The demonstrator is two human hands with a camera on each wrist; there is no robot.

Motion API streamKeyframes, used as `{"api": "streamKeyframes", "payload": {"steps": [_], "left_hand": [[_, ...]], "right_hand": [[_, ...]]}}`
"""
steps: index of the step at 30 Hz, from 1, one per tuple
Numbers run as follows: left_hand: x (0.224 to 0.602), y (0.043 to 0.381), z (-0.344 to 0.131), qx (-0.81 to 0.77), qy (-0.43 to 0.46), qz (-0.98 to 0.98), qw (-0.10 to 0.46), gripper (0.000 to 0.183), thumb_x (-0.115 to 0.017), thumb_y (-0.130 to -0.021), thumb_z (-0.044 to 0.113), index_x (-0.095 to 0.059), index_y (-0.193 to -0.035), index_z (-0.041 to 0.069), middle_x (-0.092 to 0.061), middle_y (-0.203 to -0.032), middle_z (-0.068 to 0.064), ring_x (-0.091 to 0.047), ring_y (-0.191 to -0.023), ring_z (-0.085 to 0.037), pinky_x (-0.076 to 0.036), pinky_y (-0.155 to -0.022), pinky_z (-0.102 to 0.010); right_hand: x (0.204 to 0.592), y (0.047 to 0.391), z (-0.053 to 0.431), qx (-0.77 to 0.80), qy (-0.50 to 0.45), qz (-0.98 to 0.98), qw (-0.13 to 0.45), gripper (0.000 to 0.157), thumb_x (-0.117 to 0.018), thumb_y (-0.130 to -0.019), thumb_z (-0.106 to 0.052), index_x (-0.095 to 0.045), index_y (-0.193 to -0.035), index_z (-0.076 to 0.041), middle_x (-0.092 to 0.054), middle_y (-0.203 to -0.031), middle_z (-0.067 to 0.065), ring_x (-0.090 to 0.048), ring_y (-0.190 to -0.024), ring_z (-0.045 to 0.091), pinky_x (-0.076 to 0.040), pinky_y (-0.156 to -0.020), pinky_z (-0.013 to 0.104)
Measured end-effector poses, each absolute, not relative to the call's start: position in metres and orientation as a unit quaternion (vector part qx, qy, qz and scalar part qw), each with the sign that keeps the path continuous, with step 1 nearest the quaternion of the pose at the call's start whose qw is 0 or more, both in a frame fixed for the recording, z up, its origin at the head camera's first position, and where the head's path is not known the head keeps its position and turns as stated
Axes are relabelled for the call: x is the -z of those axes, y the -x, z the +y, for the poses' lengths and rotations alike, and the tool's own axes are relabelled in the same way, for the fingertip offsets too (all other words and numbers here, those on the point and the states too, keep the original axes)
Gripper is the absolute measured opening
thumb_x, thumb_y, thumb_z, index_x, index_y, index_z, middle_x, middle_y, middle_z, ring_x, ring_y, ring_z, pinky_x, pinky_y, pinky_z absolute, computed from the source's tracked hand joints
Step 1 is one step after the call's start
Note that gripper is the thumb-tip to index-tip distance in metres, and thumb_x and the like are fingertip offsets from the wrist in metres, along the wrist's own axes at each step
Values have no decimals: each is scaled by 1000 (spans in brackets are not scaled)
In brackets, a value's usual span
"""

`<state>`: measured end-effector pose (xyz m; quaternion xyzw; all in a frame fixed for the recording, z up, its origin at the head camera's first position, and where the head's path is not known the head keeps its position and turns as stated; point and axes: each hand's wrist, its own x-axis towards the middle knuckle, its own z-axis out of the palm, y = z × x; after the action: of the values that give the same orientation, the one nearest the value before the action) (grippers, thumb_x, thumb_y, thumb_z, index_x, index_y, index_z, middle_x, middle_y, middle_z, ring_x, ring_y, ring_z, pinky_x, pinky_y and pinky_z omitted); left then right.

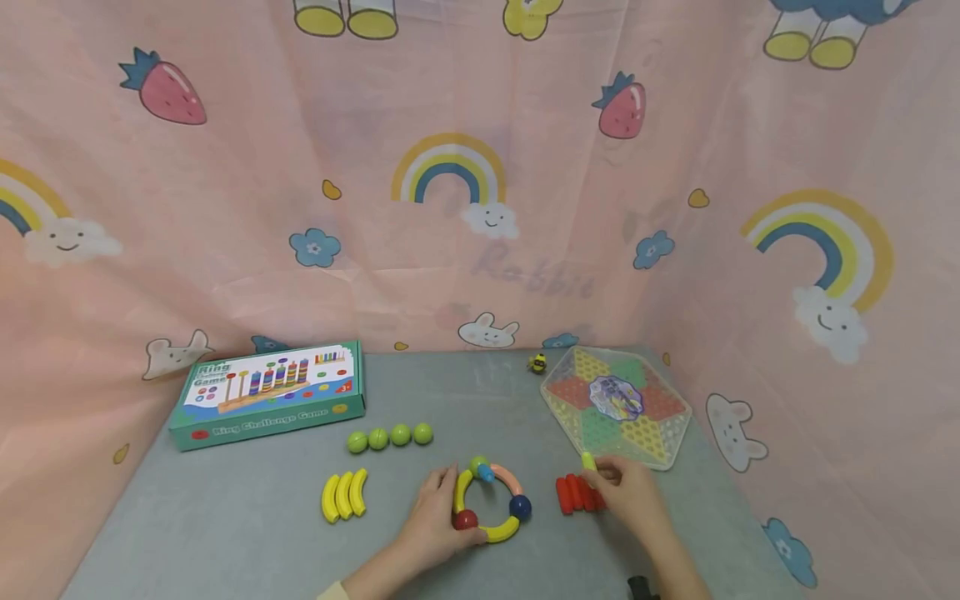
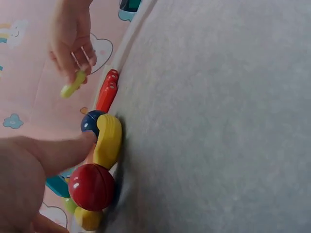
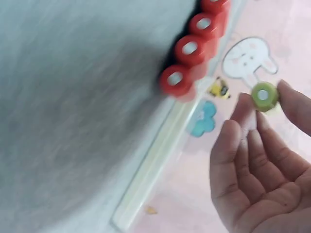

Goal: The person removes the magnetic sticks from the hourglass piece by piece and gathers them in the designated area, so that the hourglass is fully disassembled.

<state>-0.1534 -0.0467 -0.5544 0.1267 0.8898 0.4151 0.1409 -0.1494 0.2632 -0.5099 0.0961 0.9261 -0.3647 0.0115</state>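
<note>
My left hand [image 1: 437, 518] holds a ring of magnetic building pieces [image 1: 502, 531] on the table by its left side, thumb on a yellow curved rod [image 2: 109, 141]. The ring joins yellow and orange-pink curved rods with a red ball [image 2: 91, 186], a blue ball [image 1: 520, 506] and a green ball [image 1: 478, 463]; a light-blue rod [image 1: 486, 473] sticks out from the green ball. My right hand [image 1: 628, 493] pinches a short yellow-green magnetic rod [image 3: 265, 97] between thumb and fingertips, raised over several red rods [image 1: 570, 495] lying side by side.
Several yellow curved rods [image 1: 344, 495] and a row of green balls [image 1: 401, 434] lie at the left. A green game box [image 1: 270, 396] stands at the back left, a hexagonal Chinese checkers board [image 1: 617, 406] at the back right. Near it sits a small bee figure [image 1: 537, 363].
</note>
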Motion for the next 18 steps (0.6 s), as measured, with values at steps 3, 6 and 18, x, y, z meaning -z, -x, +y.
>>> {"api": "streamKeyframes", "payload": {"steps": [3, 6, 18], "left_hand": [[558, 154, -50, -409, -135, 891, 141, 100, -90, -74, 35, -39, -150, -5, -47, -141, -22, -46, -131, -39, -45, -105, -57], [561, 157, -56, -424, -145, 883, 137, 87, -86, -79, 26, -42, -149, -4, -50, -137, -19, -51, -126, -35, -48, -102, -55], [560, 164, -67, -430, -87, 895, 82, 51, -73, -88, 16, -59, -134, -2, -61, -123, -15, -60, -115, -31, -54, -93, -50]], "right_hand": [[515, 150, 272, 345, -114, 931, 39, 33, -75, -91, -26, -72, -104, 4, -73, -87, 7, -67, -77, 19, -55, -63, 35], [519, 150, 278, 328, -133, 933, 63, 30, -75, -90, -26, -73, -99, 3, -70, -79, 3, -62, -70, 16, -51, -59, 32], [531, 153, 288, 311, -171, 931, 90, 30, -75, -90, -24, -72, -98, 5, -67, -77, 5, -58, -68, 16, -48, -58, 29]]}}
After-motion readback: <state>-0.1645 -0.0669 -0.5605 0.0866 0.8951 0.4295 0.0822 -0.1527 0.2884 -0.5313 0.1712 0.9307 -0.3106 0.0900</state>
